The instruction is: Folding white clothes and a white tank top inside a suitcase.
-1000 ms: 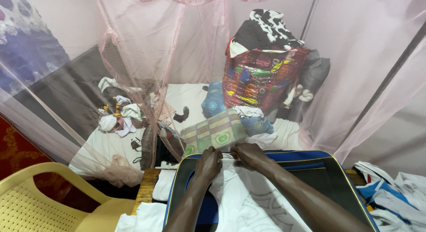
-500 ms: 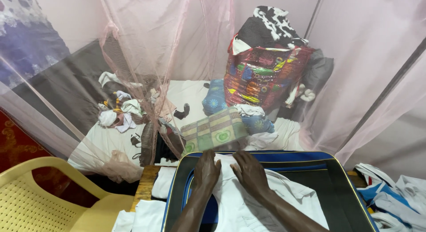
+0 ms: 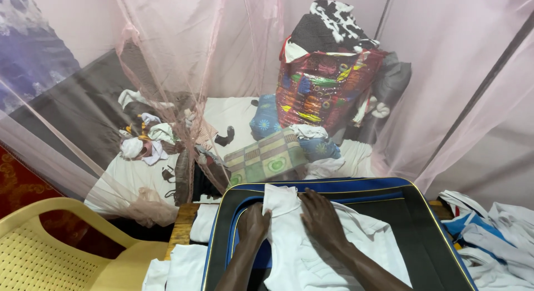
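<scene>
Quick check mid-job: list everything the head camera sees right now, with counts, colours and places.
white cloth garment: one, white, lying in the suitcase
open blue-and-black suitcase: one, centre foreground
yellow plastic chair: one, lower left
pink mosquito net: one, draped over the bed
colourful patterned bag: one, on the bed, back
green patchwork cushion: one, behind the suitcase
white clothes pile: one, right edge
left hand: flat on the garment
right hand: flat on the garment

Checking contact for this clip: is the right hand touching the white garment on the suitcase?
Touching. The head view shows the right hand pressed flat on the white garment, no gap.
</scene>
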